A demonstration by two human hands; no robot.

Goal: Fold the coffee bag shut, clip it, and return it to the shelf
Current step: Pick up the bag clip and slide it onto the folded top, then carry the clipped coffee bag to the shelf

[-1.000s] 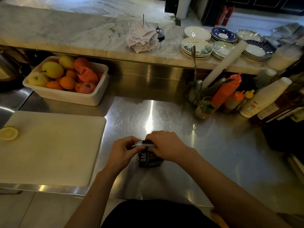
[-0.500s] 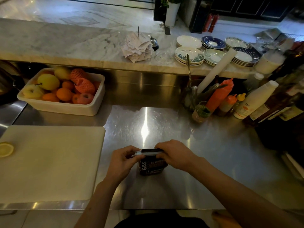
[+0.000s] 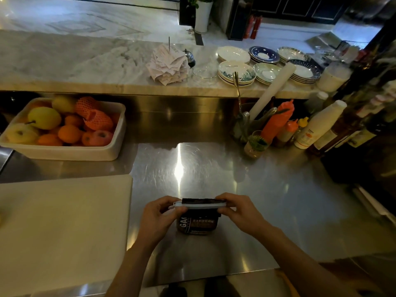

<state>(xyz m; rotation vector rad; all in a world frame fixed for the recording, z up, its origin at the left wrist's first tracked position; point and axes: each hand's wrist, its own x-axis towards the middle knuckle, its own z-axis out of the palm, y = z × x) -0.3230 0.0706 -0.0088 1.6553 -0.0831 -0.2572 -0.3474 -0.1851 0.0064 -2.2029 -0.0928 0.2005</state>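
Observation:
A dark brown coffee bag with white lettering stands upright on the steel counter, near its front edge. Its top is folded over, and a long white clip lies across the fold. My left hand pinches the clip's left end, where a small tab sticks out. My right hand grips the clip's right end and the bag's top corner. Both hands sit at the bag's upper edge; the bag's lower front stays visible between them.
A white cutting board lies to the left. Behind it sits a white tub of fruit. Squeeze bottles and dark bottles crowd the right. Plates and a paper stack rest on the marble ledge.
My right hand has slid rightward off the bag's top, uncovering the full length of the clip. The camera has tilted up, so bag and hands sit lower in view.

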